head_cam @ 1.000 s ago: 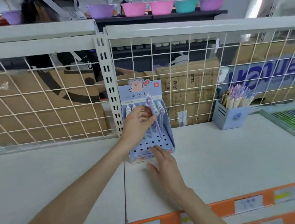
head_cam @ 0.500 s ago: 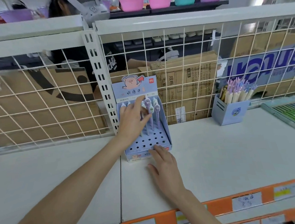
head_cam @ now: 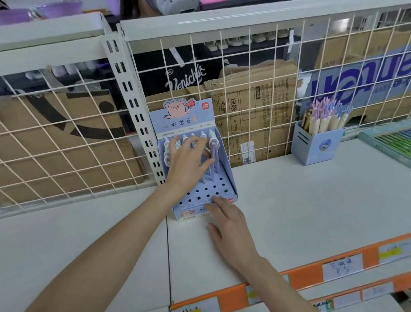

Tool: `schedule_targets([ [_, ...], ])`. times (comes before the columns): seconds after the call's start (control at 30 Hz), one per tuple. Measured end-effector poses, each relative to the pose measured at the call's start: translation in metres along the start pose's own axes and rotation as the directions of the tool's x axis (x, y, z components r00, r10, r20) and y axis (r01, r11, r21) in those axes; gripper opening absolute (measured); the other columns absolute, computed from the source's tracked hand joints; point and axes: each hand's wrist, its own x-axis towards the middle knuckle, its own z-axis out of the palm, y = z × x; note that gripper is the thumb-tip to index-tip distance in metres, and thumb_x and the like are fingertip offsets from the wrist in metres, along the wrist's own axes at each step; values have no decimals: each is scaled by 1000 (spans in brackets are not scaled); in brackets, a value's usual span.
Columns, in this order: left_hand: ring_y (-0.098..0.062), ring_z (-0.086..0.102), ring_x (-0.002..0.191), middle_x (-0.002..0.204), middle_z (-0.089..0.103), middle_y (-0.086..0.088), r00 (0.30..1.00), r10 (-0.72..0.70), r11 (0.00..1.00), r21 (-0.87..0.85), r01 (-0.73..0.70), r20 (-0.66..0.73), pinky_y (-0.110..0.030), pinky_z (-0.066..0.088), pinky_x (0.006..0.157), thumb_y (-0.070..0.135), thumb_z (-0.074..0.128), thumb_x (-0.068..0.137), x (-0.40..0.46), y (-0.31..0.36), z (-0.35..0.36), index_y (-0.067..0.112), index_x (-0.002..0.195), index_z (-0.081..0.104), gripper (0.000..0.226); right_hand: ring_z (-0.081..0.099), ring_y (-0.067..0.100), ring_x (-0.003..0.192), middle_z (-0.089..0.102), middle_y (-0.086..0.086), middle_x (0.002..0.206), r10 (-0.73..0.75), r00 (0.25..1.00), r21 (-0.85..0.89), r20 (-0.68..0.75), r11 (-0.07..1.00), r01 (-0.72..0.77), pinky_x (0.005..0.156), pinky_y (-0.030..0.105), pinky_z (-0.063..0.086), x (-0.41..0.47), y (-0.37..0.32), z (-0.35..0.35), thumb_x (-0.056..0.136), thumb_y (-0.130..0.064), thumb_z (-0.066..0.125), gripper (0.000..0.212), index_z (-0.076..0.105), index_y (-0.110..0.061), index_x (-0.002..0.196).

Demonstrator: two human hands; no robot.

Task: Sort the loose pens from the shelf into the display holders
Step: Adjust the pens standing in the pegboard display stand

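Centre of frame: pale lilac pens [head_cam: 212, 155] standing upright, long axis near vertical, caps up, tips down in the holes of a blue pig-printed display holder [head_cam: 228, 178]. Left hand [head_cam: 187, 162] over the pen tops, fingers spread and relaxed, touching the caps, nothing pinched. Right hand [head_cam: 229, 225] flat, fingertips pressing the holder's front edge. Right of frame: blue box [head_cam: 317, 147] holding more pens.
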Motion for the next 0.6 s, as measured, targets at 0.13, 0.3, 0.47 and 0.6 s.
schedule_targets([
  [0.13,-25,48,122,117,61,-12,998,42,999,3,-42,-40,-42,2,111,31,64,86,-1,1,-4,8,132,46,54,56,30,118,57,11,129,6,1000,-2,0,1000,-6,96,47,45,-1,-1,0,72,-10,59,48,58,-13,119],
  [0.3,-20,55,113,91,68,-2,982,170,985,7,-170,-78,-45,5,110,26,71,81,-2,-6,-3,25,139,25,74,56,29,118,58,11,128,5,1000,-7,-7,1000,-5,96,46,44,0,-1,1,71,-9,58,48,58,-14,119],
  [0.47,-19,49,116,90,68,1,964,251,966,87,-244,-85,-47,3,108,24,76,75,-2,-12,0,22,122,50,54,56,27,117,59,10,127,-13,999,-17,-34,1000,12,97,44,42,0,0,2,69,-8,59,50,57,-15,118],
  [0.6,-16,43,116,81,67,5,956,255,966,87,-244,-144,-51,6,107,27,65,83,-3,-12,3,21,119,58,37,53,27,119,57,9,129,-16,999,-8,-34,1000,16,98,45,41,0,1,3,69,-6,61,52,54,-16,119],
])
